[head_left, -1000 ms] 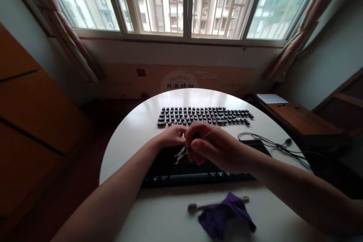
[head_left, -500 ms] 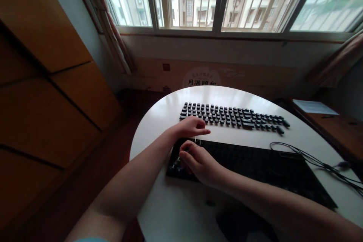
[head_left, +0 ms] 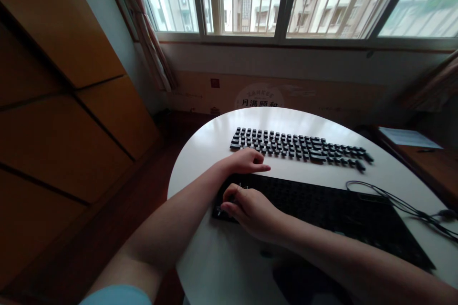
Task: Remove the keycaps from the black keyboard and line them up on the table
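Observation:
A black keyboard [head_left: 315, 200] lies on the white table, most of its keycaps taken off. My right hand [head_left: 250, 207] is over its left end, fingers closed on a thin wire tool that looks like a keycap puller [head_left: 246, 188]. Two wire ends stick up above the knuckles; the tool's other end is hidden by the hand. At the keyboard's upper left edge rests my left hand [head_left: 246, 161], thumb stretched out to the right and other fingers loosely bent, with nothing visible in it. Behind it, loose black keycaps [head_left: 296, 145] stand in rows.
A black cable [head_left: 404, 205] lies coiled at the right of the round white table [head_left: 200, 152]. A dark purple cloth [head_left: 304, 281] is under my right forearm. Farther right is a wooden desk with a paper [head_left: 410, 137]. A wooden cabinet [head_left: 43, 128] stands left.
My view has swung left. My hands have separated; the right one, still holding the puller, has gone down to the keyboard's left end, while the left rests at its upper edge.

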Demonstrator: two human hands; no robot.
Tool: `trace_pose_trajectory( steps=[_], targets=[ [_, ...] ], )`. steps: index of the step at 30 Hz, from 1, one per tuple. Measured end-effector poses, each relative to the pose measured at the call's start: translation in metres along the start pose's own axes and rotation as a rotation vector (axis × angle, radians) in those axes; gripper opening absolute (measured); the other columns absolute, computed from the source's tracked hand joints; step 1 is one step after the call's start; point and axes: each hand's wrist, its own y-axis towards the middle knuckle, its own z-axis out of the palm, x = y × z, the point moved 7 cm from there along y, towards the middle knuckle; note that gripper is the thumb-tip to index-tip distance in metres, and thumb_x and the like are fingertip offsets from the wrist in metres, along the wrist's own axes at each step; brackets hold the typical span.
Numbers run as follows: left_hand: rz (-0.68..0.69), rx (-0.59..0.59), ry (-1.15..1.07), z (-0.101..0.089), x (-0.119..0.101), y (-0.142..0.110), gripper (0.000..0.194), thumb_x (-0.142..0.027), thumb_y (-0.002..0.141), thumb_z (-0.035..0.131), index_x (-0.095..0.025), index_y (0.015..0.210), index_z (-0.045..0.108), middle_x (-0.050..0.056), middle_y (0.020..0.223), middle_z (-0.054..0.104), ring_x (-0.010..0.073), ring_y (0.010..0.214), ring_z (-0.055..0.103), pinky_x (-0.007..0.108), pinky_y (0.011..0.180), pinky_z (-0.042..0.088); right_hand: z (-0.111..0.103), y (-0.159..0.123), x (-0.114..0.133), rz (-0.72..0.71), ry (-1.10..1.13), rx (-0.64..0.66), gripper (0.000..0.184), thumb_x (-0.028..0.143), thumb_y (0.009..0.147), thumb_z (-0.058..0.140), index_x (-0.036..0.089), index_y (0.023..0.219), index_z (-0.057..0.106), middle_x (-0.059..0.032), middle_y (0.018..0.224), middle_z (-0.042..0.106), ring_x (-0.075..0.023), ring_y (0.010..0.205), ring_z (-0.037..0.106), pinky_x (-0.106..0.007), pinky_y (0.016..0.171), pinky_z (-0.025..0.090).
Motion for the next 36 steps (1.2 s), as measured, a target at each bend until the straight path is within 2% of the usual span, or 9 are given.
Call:
trace_pose_trajectory(
  steps=[5, 7, 12, 20, 26, 31, 36],
  targets=[
    [-0.002, 0.006, -0.008, 0.0, 0.0, 0.0, 0.05, -0.056, 0.084, 0.057, -0.018, 0.056, 0.041, -0.006, 0.051, 0.034, 0.0092, 0.053, 0.032, 0.025, 0.053, 0.023, 0.006, -0.007, 0.014, -0.181, -0.12, 0.01, 0.015, 0.035, 0.094, 0.06, 0.02, 0.092, 0.058, -0.0009, 0.08, 0.067, -0.0155, 0.067, 0.06, -0.024, 0.06, 0.038],
    [-0.006, 0.007, -0.012, 0.0, 0.001, 0.0, 0.05, -0.056, 0.085, 0.056, -0.018, 0.056, 0.042, -0.006, 0.052, 0.034, 0.009, 0.053, 0.032, 0.025, 0.053, 0.023, 0.007, -0.009, 0.017, -0.211, -0.14, -0.001, 0.016, 0.035, 0.093, 0.061, 0.02, 0.091, 0.059, -0.0009, 0.08, 0.067, -0.015, 0.066, 0.06, -0.023, 0.06, 0.037],
    [-0.011, -0.002, -0.012, 0.0, 0.002, 0.0, 0.051, -0.057, 0.085, 0.055, -0.017, 0.056, 0.042, -0.006, 0.052, 0.033, 0.009, 0.052, 0.031, 0.025, 0.052, 0.023, 0.007, -0.006, 0.016, -0.18, -0.106, -0.003, 0.012, 0.032, 0.092, 0.062, 0.02, 0.092, 0.059, 0.0001, 0.08, 0.067, -0.014, 0.064, 0.059, -0.022, 0.059, 0.037],
    [-0.011, -0.022, -0.007, -0.001, 0.002, -0.001, 0.052, -0.059, 0.085, 0.053, -0.018, 0.056, 0.04, -0.006, 0.052, 0.031, 0.0089, 0.052, 0.031, 0.025, 0.051, 0.022, 0.0, 0.005, 0.005, -0.038, -0.014, -0.013, 0.009, 0.028, 0.096, 0.054, 0.02, 0.098, 0.059, 0.0005, 0.074, 0.065, -0.0152, 0.063, 0.057, -0.024, 0.058, 0.036],
    [-0.021, -0.031, -0.026, -0.001, 0.003, 0.0, 0.052, -0.059, 0.085, 0.054, -0.017, 0.056, 0.042, -0.006, 0.052, 0.033, 0.0092, 0.053, 0.031, 0.025, 0.052, 0.022, 0.003, 0.003, 0.009, -0.082, -0.048, 0.012, 0.01, 0.03, 0.095, 0.056, 0.02, 0.096, 0.058, -0.0007, 0.077, 0.065, -0.0166, 0.066, 0.059, -0.025, 0.061, 0.037],
    [-0.019, -0.031, -0.044, 0.0, 0.005, 0.0, 0.053, -0.061, 0.084, 0.055, -0.018, 0.056, 0.042, -0.006, 0.053, 0.034, 0.0094, 0.053, 0.029, 0.026, 0.052, 0.022, 0.008, 0.001, 0.014, -0.129, -0.097, 0.046, 0.011, 0.032, 0.095, 0.057, 0.021, 0.094, 0.057, 0.0002, 0.078, 0.065, -0.0145, 0.061, 0.056, -0.024, 0.059, 0.036],
    [-0.013, -0.033, -0.058, 0.0, 0.005, -0.001, 0.054, -0.061, 0.084, 0.055, -0.018, 0.056, 0.038, -0.006, 0.053, 0.033, 0.0095, 0.053, 0.03, 0.026, 0.053, 0.022, 0.009, 0.004, 0.011, -0.085, -0.104, 0.057, 0.013, 0.033, 0.096, 0.055, 0.02, 0.094, 0.057, -0.0006, 0.077, 0.066, -0.0158, 0.064, 0.059, -0.025, 0.061, 0.037]
  ],
)
